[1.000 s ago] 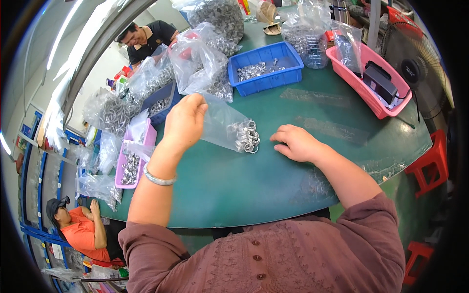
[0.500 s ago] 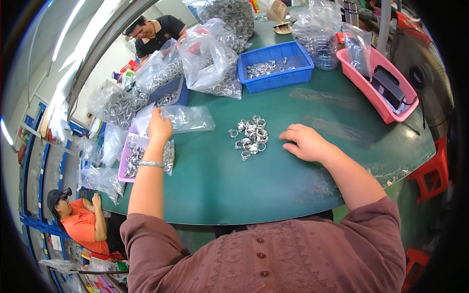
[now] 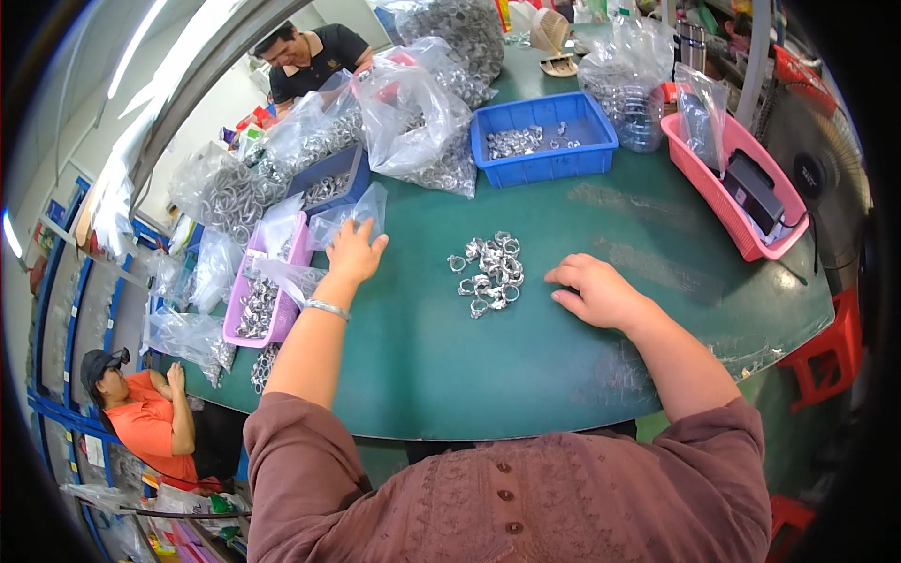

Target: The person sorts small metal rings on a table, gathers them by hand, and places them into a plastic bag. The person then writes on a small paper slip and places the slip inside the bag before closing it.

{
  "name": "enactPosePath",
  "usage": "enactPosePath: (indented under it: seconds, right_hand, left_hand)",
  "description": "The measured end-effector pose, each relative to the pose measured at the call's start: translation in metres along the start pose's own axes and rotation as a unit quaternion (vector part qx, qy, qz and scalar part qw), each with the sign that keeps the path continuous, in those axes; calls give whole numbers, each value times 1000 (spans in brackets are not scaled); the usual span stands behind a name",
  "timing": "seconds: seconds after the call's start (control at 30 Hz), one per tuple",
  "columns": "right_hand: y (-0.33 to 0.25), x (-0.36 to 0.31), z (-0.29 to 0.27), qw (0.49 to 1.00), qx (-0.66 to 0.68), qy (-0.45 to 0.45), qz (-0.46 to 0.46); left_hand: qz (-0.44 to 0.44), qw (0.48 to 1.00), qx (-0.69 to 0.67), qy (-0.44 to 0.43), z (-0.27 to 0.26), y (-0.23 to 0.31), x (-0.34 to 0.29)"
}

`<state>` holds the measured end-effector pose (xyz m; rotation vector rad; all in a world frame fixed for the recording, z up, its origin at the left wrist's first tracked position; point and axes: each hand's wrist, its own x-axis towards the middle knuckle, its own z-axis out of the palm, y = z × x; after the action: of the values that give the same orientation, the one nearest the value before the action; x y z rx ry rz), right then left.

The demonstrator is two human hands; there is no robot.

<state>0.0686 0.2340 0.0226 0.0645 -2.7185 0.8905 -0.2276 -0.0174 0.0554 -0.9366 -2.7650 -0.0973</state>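
A small pile of silvery metal rings that look like hose clamps (image 3: pixel 493 270) lies on the green table (image 3: pixel 413 347) between my hands. My left hand (image 3: pixel 353 253) is open with its fingers apart, just in front of a clear plastic bag (image 3: pixel 361 208); whether the fingertips touch the bag is unclear. To its left stands a pink-purple basket (image 3: pixel 283 324) holding more clamps, with plastic film draped over it. My right hand (image 3: pixel 597 293) rests on the table right of the pile, fingers loosely stretched out, holding nothing.
A blue tray (image 3: pixel 549 171) with some clamps stands beyond the pile. Bulging bags of metal rings (image 3: pixel 427 141) crowd the far left. A pink basket (image 3: pixel 751 242) holding a black device is at far right. Two other people (image 3: pixel 150 427) are at left and far left.
My left hand has left the basket's edge and moved right, its fingers now spread. The plastic bag beside it has shifted. My right hand stays beside the pile.
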Motion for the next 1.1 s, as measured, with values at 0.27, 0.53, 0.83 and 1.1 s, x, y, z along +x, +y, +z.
enactPosePath:
  seconds: [0.27,0.53,0.83,1.1]
  right_hand:
    - [-1,-2,0,1000,5,-4,-2]
    - [-1,0,2,1000,-2,-8,-10]
    - [-11,7,9,997,-55,16,-46]
    - [-33,48,38,986,-125,-88,-63]
  left_hand:
    - [-137,986,36,-92,9,-12,-6]
    - [-13,994,-20,108,5,6,-31]
    - [198,953,-231,-15,13,89,-84]
    - [227,939,-245,-86,14,99,-97]
